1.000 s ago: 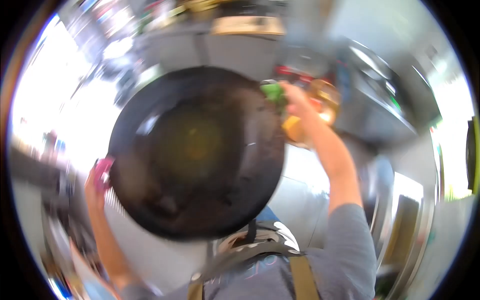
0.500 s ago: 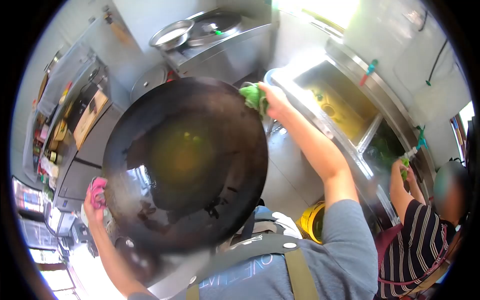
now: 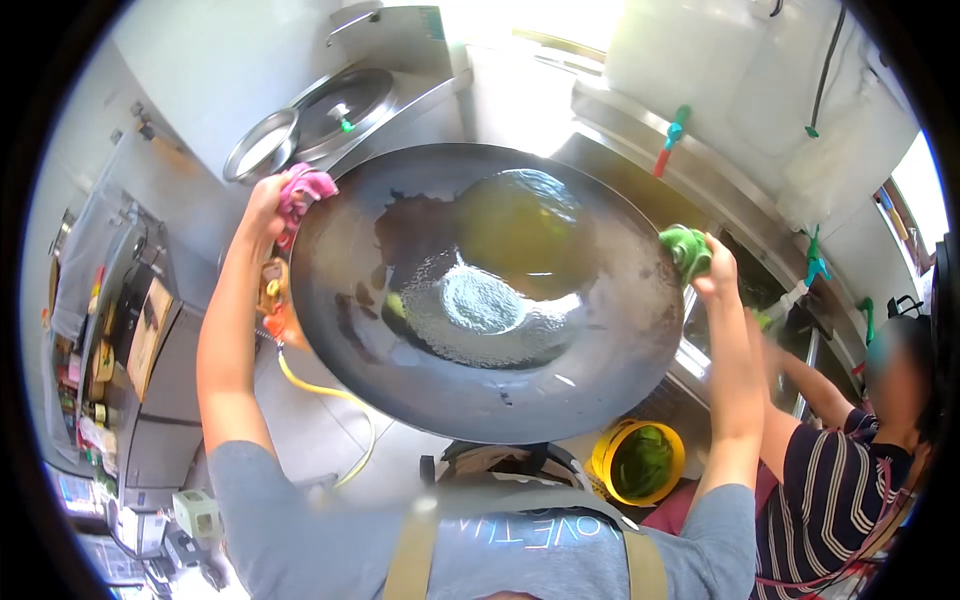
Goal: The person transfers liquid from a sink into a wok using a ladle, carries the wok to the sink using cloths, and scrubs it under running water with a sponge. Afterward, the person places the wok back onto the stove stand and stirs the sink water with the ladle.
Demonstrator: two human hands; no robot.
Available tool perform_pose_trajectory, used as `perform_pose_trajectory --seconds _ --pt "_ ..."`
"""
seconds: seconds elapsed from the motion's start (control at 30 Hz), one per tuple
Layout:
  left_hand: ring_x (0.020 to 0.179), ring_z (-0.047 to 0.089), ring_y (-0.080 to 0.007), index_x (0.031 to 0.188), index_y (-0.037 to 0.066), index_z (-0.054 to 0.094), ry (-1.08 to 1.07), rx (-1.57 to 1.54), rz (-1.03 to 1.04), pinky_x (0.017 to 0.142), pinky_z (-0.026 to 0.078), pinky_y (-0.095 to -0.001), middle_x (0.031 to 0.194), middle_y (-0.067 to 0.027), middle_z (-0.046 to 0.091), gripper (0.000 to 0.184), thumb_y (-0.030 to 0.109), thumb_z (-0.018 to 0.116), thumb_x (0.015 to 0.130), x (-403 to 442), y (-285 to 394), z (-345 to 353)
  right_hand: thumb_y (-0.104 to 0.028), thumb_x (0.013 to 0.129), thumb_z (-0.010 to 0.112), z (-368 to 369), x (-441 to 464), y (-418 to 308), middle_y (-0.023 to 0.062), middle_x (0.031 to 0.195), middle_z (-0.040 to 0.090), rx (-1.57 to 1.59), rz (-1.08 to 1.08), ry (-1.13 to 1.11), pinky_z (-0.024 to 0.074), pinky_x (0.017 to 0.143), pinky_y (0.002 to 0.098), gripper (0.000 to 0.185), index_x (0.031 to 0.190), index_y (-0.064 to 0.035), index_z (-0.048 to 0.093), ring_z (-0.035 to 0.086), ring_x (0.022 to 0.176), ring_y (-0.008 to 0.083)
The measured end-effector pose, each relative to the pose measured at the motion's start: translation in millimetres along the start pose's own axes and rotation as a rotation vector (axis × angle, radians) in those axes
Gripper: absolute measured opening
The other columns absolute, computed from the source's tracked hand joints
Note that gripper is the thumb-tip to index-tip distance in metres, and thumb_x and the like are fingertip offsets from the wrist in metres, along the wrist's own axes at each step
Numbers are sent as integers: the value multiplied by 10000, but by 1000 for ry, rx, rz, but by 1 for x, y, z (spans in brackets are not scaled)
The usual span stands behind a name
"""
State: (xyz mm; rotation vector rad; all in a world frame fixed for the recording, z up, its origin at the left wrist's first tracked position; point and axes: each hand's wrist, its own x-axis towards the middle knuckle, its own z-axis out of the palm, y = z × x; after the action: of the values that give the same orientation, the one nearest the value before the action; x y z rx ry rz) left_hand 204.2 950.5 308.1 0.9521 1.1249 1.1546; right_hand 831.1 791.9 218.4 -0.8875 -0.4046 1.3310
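Observation:
Between my two hands I hold a large dark wok [image 3: 480,405] up in front of my body. Yellowish, partly foamy liquid [image 3: 515,235] lies inside it, along with a few dark scraps. My left hand [image 3: 262,207] is closed on the wok's upper left rim through a pink cloth [image 3: 306,188]. On the right side, my right hand [image 3: 720,270] grips the rim through a green cloth [image 3: 685,252]. Whatever handles the wok has are hidden under the cloths.
The wok's far right edge overlaps a metal sink [image 3: 600,150]. A person in a striped top [image 3: 835,490] works close to my right arm. Below the wok stand a yellow bucket [image 3: 600,465] of greens and a yellow hose [image 3: 310,385]. A stove [image 3: 400,100] is at back left.
The wok has swung to the right, towards the sink, with both hands on it. My left hand has risen to the upper left. The liquid has shifted and now shows foam.

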Motion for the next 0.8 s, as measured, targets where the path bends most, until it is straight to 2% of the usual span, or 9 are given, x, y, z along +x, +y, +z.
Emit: perform_pose_trajectory --seconds 0.17,0.37,0.47,0.53,0.57,0.6,0.7,0.73,0.8 --pt "417 399 -120 786 7 510 -106 528 -55 374 347 -259 536 -24 437 141 82 391 806 95 21 132 -159 835 372 -68 30 -35 167 845 579 25 97 306 476 684 389 264 902 57 509 576 761 287" --pt "436 418 -157 581 27 494 -215 799 -164 382 342 -315 545 -67 448 137 36 442 708 243 17 257 -146 822 399 -144 43 -33 175 867 573 179 133 593 468 693 419 249 919 60 499 569 779 302" --pt "410 338 -90 751 28 510 -183 1036 -123 361 293 -240 522 -11 390 148 18 364 735 239 28 343 -155 827 402 -163 46 -24 175 871 571 258 167 697 466 705 434 259 934 63 492 570 774 308" --pt "417 338 -93 829 19 523 -322 1225 -179 371 289 -247 537 -20 408 188 29 356 744 302 24 360 -161 836 384 -179 54 -16 178 880 568 333 244 712 459 724 443 271 946 65 487 565 792 314" --pt "602 544 -188 781 -16 555 -304 1317 -224 527 450 -314 693 -128 565 152 81 439 769 305 35 377 -165 844 360 -176 56 -14 185 908 563 332 270 674 452 748 445 292 962 74 479 559 821 319" --pt "780 569 -191 823 19 560 -204 1158 -292 709 472 -331 792 -109 586 140 112 468 773 305 39 392 -166 848 347 -181 62 -10 195 930 559 352 289 658 449 764 442 306 970 83 477 554 844 324" --pt "441 345 -100 860 79 530 -243 1292 -331 422 317 -277 581 -24 458 219 112 327 785 330 50 420 -141 837 343 -188 78 6 207 930 556 404 364 613 449 766 446 299 968 95 473 556 845 325" --pt "880 513 -157 896 93 546 -300 1491 -365 873 393 -378 854 -32 553 160 169 472 776 344 59 426 -131 833 341 -189 85 13 209 921 556 411 391 607 452 759 449 292 962 96 473 557 842 325" --pt "478 375 -134 862 55 521 -162 1481 -250 445 338 -320 587 -44 460 220 103 325 775 317 62 461 -116 829 326 -210 103 38 200 890 559 425 420 616 477 704 439 279 950 91 471 566 801 311"
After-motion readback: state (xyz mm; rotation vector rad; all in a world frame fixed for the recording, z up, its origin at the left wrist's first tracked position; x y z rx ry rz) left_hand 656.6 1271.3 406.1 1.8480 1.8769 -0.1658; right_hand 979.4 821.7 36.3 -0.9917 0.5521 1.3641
